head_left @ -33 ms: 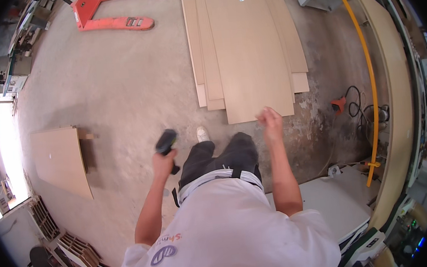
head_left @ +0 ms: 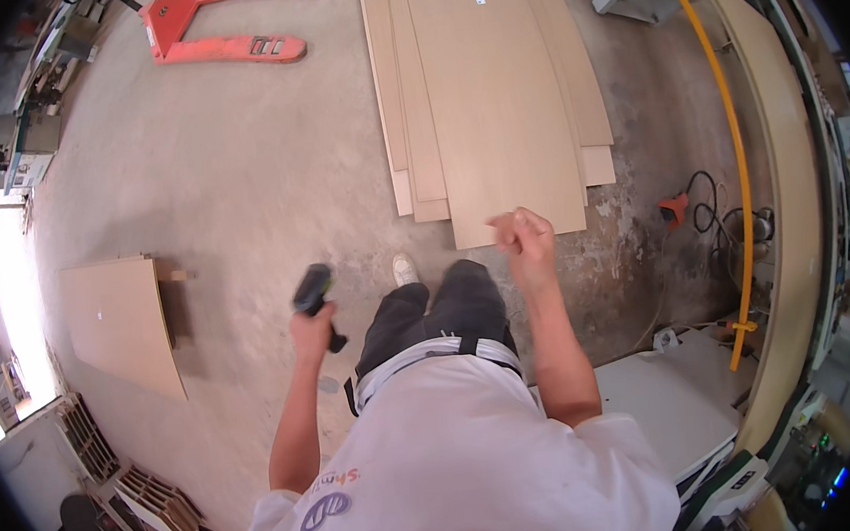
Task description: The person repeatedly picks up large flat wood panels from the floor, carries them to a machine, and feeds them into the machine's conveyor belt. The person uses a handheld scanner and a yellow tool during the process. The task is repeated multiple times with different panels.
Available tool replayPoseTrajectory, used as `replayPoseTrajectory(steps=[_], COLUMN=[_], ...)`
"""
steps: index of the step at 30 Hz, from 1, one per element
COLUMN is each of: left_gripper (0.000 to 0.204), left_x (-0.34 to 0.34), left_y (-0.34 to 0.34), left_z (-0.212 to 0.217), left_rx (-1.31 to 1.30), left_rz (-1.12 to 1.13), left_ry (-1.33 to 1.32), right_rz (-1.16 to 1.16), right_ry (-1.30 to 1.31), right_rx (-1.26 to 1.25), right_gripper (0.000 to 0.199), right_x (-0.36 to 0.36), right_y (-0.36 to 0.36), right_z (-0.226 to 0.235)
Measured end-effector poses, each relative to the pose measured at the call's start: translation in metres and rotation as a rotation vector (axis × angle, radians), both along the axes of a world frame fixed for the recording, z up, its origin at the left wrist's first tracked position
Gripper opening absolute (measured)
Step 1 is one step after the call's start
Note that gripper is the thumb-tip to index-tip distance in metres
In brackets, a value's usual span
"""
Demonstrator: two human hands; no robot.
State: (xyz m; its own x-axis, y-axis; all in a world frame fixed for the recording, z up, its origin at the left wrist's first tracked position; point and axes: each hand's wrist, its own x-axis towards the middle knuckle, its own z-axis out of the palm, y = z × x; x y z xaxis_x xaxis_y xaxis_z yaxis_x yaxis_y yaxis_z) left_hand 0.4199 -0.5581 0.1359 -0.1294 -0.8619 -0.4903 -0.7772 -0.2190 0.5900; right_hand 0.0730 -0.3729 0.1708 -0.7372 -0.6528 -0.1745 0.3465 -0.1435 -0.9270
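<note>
Right now my left hand (head_left: pixel 312 326) grips a dark cordless drill (head_left: pixel 313 292) by its handle, solid and probably weighty, best held there, while my right hand (head_left: pixel 526 238) hangs loosely curled, empty, above the stacked boards (head_left: pixel 491 91).

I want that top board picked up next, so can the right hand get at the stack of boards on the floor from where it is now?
Probably yes: the right hand is empty, and nothing lies between it and the near end of the stack of boards, though the person would have to bend down.
</note>
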Motion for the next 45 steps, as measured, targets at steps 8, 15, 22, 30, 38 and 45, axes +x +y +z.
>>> replayPoseTrajectory(steps=[8,15,22,30,38,45], left_gripper=[0.030,0.026,0.029,0.049,0.044,0.041], left_x=[0.075,-0.024,-0.156,-0.353,-0.606,-0.854], left_y=[-0.113,-0.216,-0.356,-0.510,-0.591,-0.630], left_z=[-0.013,-0.028,0.009,0.003,-0.089,-0.233], left_rx=[0.037,-0.039,-0.048,-0.042,-0.188,-0.228], left_rz=[0.507,0.128,-0.139,-0.657,-1.401,-1.550], left_ry=[0.217,0.143,0.158,-0.066,-0.155,-0.145], right_rz=[0.865,0.659,0.655,-0.008,0.122,0.349], right_ry=[0.014,-0.190,-0.095,0.615,0.171,-0.169], right_rx=[-1.479,-1.483,-1.499,-0.406,1.536,1.626], right_gripper=[0.050,0.053,0.050,0.036,0.039,0.026], right_x=[0.035,0.025,-0.056,-0.180,-0.113,0.169], right_y=[-0.185,-0.284,-0.395,-0.437,-0.328,-0.399], right_z=[0.261,0.256,0.262,0.179,-0.131,-0.205])
